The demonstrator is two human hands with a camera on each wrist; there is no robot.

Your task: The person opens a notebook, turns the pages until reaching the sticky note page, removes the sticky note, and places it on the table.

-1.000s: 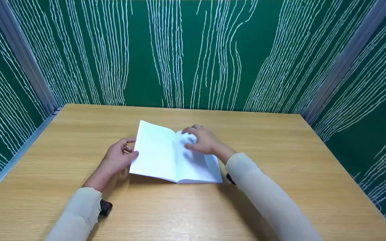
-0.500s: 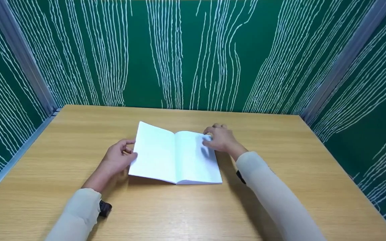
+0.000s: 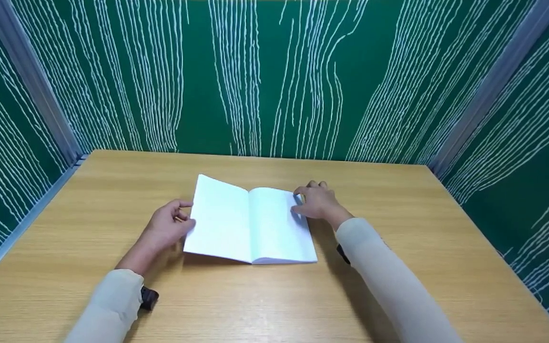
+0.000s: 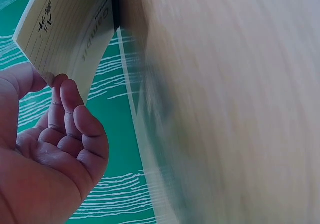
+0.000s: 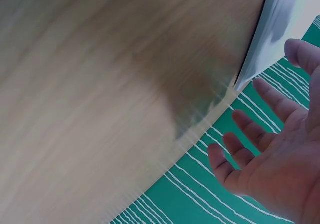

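Note:
An open notebook (image 3: pixel 222 219) with blank white pages lies in the middle of the table, its left side tilted up off the wood. My left hand (image 3: pixel 165 224) pinches the outer edge of that raised side between thumb and fingers. From below, the left wrist view shows a lined cover (image 4: pixel 60 39) with printed and handwritten marks, bent above the left hand (image 4: pixel 55 159). At the right page's upper outer edge is my right hand (image 3: pixel 320 202), thumb over the page and fingers spread. In the right wrist view its fingers (image 5: pixel 250 129) are loosely extended beside the notebook's edge (image 5: pixel 255 49).
The wooden table (image 3: pixel 255 305) extends around the notebook on all sides. Green panels (image 3: pixel 293 85) with wavy white lines enclose the back and sides, joined by grey corner posts (image 3: pixel 489 90). A dark wrist device (image 3: pixel 149 298) sits at the left sleeve.
My right hand has slid from over the right page to its outer edge, then dipped slightly. The right page is now more fully uncovered. The left hand keeps its pinch nearly in place.

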